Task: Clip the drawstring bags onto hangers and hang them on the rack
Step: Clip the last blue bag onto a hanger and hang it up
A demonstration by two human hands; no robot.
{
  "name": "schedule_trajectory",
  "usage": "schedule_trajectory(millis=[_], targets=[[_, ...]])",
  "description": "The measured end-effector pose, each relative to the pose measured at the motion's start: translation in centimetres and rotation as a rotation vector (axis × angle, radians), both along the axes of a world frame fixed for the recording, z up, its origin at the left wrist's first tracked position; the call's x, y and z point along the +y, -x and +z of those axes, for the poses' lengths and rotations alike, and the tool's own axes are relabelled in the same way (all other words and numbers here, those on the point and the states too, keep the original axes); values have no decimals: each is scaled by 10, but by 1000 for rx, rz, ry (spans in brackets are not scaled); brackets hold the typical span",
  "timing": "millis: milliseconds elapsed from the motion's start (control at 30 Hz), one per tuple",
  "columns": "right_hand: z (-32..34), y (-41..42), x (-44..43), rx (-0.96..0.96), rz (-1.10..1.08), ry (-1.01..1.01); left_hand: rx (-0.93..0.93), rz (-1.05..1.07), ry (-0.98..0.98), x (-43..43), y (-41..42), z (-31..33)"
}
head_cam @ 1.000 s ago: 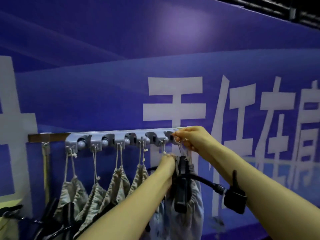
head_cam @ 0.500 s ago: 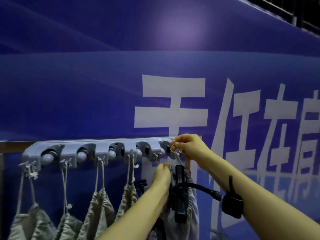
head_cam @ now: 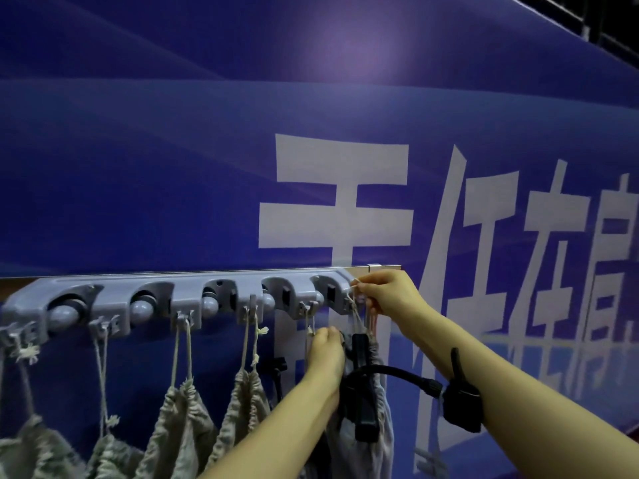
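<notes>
Nearest to the camera, the left hand (head_cam: 326,354) is closed around the gathered neck of the pale drawstring bag (head_cam: 371,440) and holds it up from below. A black clip hanger (head_cam: 363,392) is clamped on this bag, and its curved arm reaches to the right, to a second black clip (head_cam: 461,406) that hangs in front of the right forearm.

A little higher and farther, the right hand (head_cam: 390,295) pinches the bag's cord (head_cam: 356,311) between thumb and fingers, touching the last hook at the right end of the grey rack (head_cam: 186,299). Compared with half a second ago, this hand has moved slightly outward, past the end of the rack, and the cord now seems to lie on the hook; whether it is fully caught I cannot tell. If it is, this bag is almost hung and both hands can let go.

Farther left, the beige bags (head_cam: 186,420) already hang by their cords from the other hooks. Behind everything stands the blue banner (head_cam: 207,150) with large white characters.
</notes>
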State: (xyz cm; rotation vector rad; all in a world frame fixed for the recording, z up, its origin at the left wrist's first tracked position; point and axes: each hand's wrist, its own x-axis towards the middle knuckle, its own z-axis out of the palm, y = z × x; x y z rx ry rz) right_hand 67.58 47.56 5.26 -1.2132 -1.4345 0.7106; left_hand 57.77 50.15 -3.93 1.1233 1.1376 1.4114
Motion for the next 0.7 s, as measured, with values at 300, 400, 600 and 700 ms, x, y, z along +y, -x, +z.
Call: schedule_trajectory(millis=[300,400,600,700], targets=[[-32,-6,1,278,12,24,117,-13,99,1,2,-17],[-40,-6,-5,282,21,17,232,-21,95,-4,7,-18],[-48,-3,-17,118,-72,-2,437,-38,108,-19,22,-19],[-50,2,-24,3,-137,-11,402,-59,111,-34,27,-10]])
